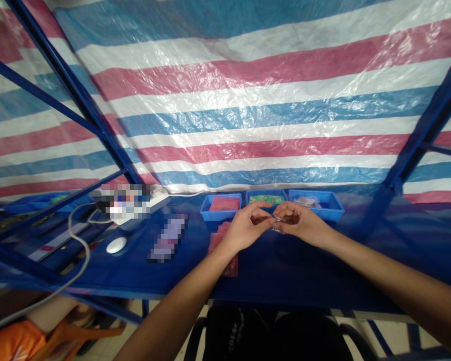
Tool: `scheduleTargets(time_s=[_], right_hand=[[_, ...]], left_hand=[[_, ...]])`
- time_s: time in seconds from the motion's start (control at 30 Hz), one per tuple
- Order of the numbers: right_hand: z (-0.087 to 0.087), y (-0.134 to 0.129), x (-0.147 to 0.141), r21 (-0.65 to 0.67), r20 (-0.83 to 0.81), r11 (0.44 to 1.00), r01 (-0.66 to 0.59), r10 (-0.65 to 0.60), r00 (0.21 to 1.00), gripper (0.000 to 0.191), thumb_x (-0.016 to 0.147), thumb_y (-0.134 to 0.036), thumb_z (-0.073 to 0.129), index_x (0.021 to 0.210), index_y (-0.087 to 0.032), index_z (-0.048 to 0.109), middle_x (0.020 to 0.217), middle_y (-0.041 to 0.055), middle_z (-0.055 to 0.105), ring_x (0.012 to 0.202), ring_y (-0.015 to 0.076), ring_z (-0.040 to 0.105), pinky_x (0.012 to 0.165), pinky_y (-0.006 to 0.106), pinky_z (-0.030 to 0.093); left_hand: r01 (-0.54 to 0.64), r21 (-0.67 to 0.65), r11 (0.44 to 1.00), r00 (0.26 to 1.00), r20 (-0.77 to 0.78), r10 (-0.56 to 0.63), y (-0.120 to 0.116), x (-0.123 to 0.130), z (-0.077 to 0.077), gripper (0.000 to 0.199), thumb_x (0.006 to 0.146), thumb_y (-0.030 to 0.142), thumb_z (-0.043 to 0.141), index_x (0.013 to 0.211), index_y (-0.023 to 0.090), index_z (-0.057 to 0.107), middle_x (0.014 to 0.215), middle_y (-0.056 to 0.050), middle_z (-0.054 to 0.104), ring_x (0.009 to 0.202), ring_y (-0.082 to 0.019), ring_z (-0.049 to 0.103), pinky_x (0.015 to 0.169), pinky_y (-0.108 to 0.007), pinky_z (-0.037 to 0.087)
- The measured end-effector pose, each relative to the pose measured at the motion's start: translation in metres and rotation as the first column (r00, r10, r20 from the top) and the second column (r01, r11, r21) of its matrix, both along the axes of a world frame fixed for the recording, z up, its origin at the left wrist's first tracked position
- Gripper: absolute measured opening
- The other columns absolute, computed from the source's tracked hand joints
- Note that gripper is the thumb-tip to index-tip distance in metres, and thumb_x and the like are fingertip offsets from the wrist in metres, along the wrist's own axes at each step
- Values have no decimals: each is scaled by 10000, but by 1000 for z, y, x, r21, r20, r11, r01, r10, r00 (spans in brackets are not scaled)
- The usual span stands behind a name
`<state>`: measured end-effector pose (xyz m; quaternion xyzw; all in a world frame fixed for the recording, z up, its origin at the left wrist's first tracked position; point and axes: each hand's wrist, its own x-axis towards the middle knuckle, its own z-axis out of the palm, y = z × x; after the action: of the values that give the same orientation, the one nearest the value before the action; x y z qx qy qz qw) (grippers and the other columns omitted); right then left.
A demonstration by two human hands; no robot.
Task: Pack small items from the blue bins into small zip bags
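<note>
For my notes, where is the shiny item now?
In the head view, the shiny item is right of centre, held between the left hand and right hand, near the middle blue tray.

blue bins (220, 216) stand beyond the hands (248, 226); rightward tabletop (383, 231) passable

Bright light is falling on the glossy striped sheet (248, 113), with white glare scattering along its creases and washing out pale stripes. The blue tabletop (296, 265) is looking dimmer and catching faint reflections. Wide-angle distortion is stretching the right forearm (394, 281) toward the edge. Blur is softening the small shiny item (277, 219) between left hand (248, 225) and right hand (304, 223). Pixel blocks are masking two patches (169, 238) at left.
</note>
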<state>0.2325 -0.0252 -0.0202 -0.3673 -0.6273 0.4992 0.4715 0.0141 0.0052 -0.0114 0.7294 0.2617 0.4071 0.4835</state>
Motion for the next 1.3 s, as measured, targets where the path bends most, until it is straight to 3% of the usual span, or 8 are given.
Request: scheduleTargets(time_s=[0.17, 0.4, 0.67, 0.9, 1.3], right_hand=[[0, 0, 1, -29, -34, 999, -24, 23, 999, 309, 824, -323, 859, 1042, -240, 656, 879, -22, 702, 709, 142, 619, 660, 298, 472], [2, -1, 2, -38, -47, 999, -34, 33, 998, 325, 844, -363, 851, 1079, -236, 665, 859, -16, 704, 725, 157, 639, 733, 327, 512], [4, -3, 3, -10, -84, 996, -85, 84, 993, 327, 873, -374, 853, 1122, -247, 683, 957, 3, 710, 773, 159, 642, 759, 335, 521], [0, -1, 1, -9, -71, 995, -97, 96, 993, 313, 896, -412, 841, 1100, -240, 678, 888, 3, 718, 759, 171, 642, 721, 329, 509], [1, 0, 0, -15, -78, 1000, -24, 23, 997, 341, 823, -387, 897, 1050, -246, 686, 945, -5, 708, 786, 165, 660, 740, 326, 538]], left_hand=[[45, 59, 997, 998, -54, -42, -3, 1, -3, 504, 912, 268, 789, 1377, 179, 618, 1089, -90, 771, 972, -182, 757, 933, -316, 587], [57, -8, 998, 998, -37, -57, -2, 3, -7, 644, 851, 346, 880, 1405, 179, 599, 1019, -75, 780, 941, -204, 765, 927, -347, 592], [55, -31, 998, 998, -35, -56, -3, 1, -1, 604, 871, 353, 859, 1395, 186, 609, 979, -46, 741, 885, -171, 732, 838, -283, 558], [50, -49, 998, 998, -37, -52, -4, 1, -1, 582, 875, 361, 851, 1369, 176, 604, 972, -68, 772, 886, -197, 756, 831, -293, 563], [-60, 75, 995, 998, -31, 62, 1, 1, 2, 475, 884, 262, 815, 1314, 182, 629, 963, -44, 764, 893, -167, 731, 877, -288, 557]])
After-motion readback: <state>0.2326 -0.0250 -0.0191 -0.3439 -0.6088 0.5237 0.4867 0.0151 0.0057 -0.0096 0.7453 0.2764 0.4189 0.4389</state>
